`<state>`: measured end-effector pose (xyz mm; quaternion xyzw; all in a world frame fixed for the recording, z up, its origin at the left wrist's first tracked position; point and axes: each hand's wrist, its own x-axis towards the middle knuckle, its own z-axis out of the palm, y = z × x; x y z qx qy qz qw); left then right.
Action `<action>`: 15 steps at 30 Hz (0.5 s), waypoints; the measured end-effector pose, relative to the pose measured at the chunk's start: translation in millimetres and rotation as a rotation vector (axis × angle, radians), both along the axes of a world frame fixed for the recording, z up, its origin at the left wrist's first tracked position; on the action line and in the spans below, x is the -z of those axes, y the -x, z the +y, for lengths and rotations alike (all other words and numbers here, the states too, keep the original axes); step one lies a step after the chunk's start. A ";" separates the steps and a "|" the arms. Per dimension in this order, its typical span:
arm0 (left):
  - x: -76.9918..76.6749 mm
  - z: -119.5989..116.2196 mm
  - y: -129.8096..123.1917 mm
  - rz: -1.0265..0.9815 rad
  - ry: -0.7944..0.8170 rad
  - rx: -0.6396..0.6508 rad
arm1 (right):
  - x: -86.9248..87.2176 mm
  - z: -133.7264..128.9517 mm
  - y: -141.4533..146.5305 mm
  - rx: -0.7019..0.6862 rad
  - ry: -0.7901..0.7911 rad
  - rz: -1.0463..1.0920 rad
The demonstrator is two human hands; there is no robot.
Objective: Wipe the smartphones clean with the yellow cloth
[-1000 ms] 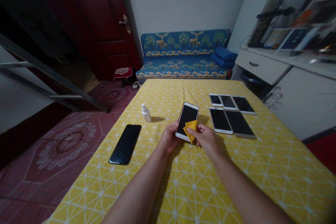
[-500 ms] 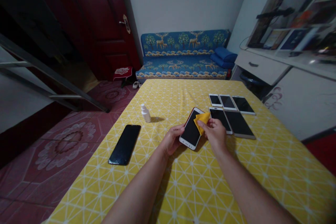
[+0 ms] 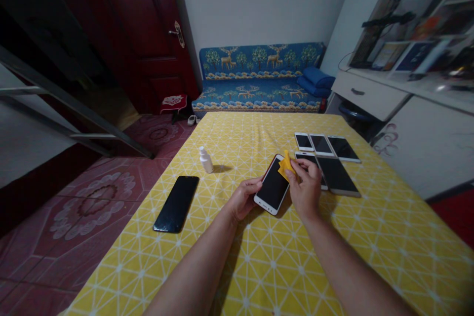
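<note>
A white-framed phone (image 3: 272, 188) with a dark screen and a reddish edge is tilted in my left hand (image 3: 246, 197), whose fingers grip its left side. My right hand (image 3: 306, 185) pinches a small yellow cloth (image 3: 286, 166) against the upper right part of the screen. Left of the hands, a white bottle (image 3: 206, 160) stands upright, and a black phone (image 3: 177, 204) lies face up nearer the table's left edge. Just beyond my right hand, several phones and a larger dark device (image 3: 337, 176) lie in two rows, one phone partly hidden by that hand.
The table (image 3: 237, 133) has a yellow patterned cloth. Behind it stands a blue sofa (image 3: 255, 86) with a folded blue bundle. A white cabinet (image 3: 437, 133) is at the right, and a metal ladder (image 3: 62, 103) with a red door (image 3: 137, 24) at the left.
The yellow cloth is more bunched and stands up between my right fingers. My right hand has turned slightly. The held phone has shifted a little to the right and nearer me.
</note>
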<state>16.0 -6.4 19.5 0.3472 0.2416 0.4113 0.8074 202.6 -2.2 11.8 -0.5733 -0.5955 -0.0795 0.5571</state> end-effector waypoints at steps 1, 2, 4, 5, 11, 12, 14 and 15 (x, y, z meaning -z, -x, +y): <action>-0.7 -0.4 -0.2 -0.004 0.009 -0.002 | -1.6 -0.7 1.1 -0.021 -0.006 -0.063; -1.2 -0.6 -0.3 -0.005 0.017 -0.003 | -3.2 -1.5 2.7 -0.048 -0.010 -0.115; -1.2 -0.7 -0.4 -0.001 0.019 -0.004 | -4.9 -2.9 6.5 -0.102 -0.008 -0.193; -0.8 -0.5 -0.4 0.002 0.015 -0.004 | -4.8 -3.5 8.7 -0.123 0.004 -0.226; 5.6 3.0 0.0 -0.027 0.017 -0.047 | 2.9 -7.5 20.8 -0.215 0.115 -0.340; 6.7 3.6 0.1 -0.031 0.022 -0.058 | 3.5 -8.5 22.7 -0.241 0.117 -0.345; 8.4 4.5 0.4 -0.041 0.035 -0.083 | 3.9 -10.6 26.6 -0.286 0.116 -0.347; 9.0 4.8 0.5 -0.049 0.042 -0.100 | 3.9 -11.8 28.4 -0.307 0.118 -0.347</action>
